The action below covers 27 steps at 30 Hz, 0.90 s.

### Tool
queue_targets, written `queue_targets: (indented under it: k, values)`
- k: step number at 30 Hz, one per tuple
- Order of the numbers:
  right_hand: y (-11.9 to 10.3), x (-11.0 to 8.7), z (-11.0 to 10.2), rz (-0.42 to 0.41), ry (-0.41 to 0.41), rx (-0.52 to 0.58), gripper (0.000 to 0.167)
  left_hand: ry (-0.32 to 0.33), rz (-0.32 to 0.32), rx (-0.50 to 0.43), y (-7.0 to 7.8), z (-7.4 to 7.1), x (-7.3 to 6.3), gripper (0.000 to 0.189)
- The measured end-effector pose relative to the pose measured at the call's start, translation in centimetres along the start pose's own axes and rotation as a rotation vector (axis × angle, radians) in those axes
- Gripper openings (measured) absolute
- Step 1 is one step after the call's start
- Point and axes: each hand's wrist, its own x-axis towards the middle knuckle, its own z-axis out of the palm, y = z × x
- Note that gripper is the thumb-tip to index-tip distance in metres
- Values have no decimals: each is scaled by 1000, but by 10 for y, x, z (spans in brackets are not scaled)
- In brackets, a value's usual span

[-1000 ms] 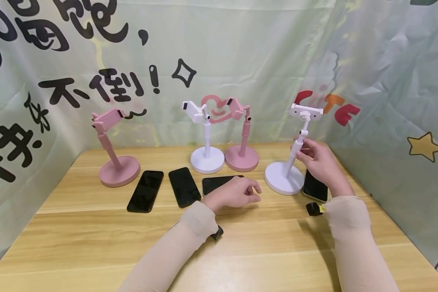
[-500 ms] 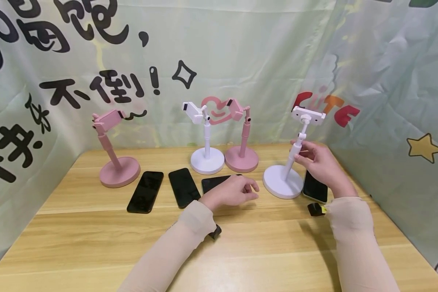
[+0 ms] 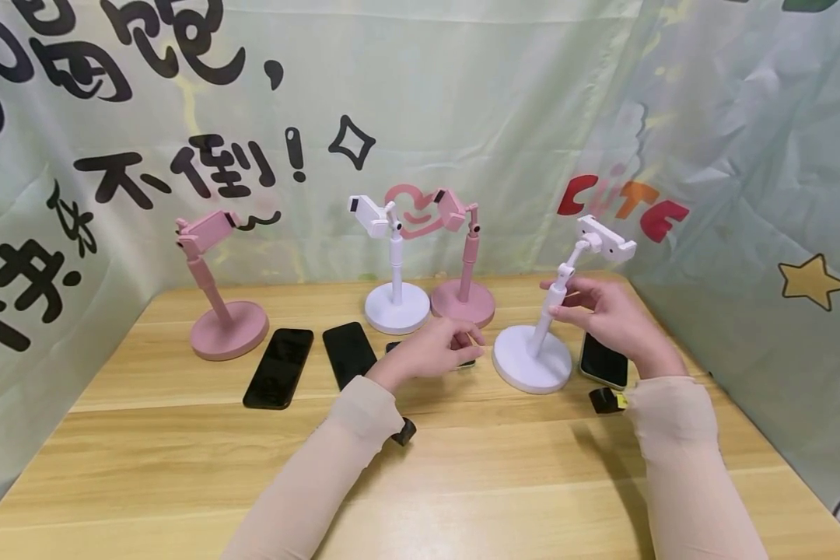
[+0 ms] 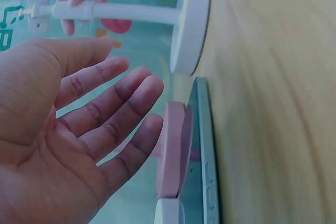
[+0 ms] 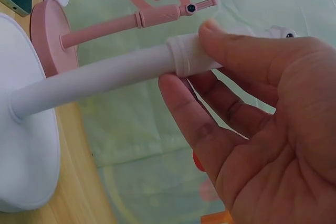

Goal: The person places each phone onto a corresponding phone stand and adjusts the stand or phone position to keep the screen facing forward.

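My right hand (image 3: 610,317) pinches the upper pole of a white phone stand (image 3: 532,361) between thumb and fingers. In the right wrist view the thumb presses the collar of the stand's pole (image 5: 121,72) from above, fingers beneath. The stand leans right; whether its round base touches the table cannot be told. My left hand (image 3: 430,350) hovers left of that base, fingers loosely spread and holding nothing. Partly hidden under it lies a phone (image 4: 207,156). Another phone (image 3: 604,362) lies under my right wrist.
At the back stand a white phone stand (image 3: 397,307) and a pink one (image 3: 463,302), side by side. Farther left is another pink stand (image 3: 229,330). Two black phones (image 3: 278,369) (image 3: 350,356) lie on the wooden table (image 3: 182,474). A printed cloth (image 3: 462,93) hangs behind.
The white stand has moved left and nearer in my right hand, and its holder head has turned and tips more to the right. My left hand has shifted slightly left and away from me.
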Motion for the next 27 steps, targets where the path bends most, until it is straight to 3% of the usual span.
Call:
queue_targets:
  k: [7,17,27]
  values:
    - [-7,-2,1,40,-55,-28,39,76,15,32,-5,-10,-2,20]
    - [-12,-1,9,-63,-77,57,22,93,20,44,1,-17,-5,18]
    - [-19,1,14,-117,-70,-40,23,108,-2,41,0,-20,-6,18]
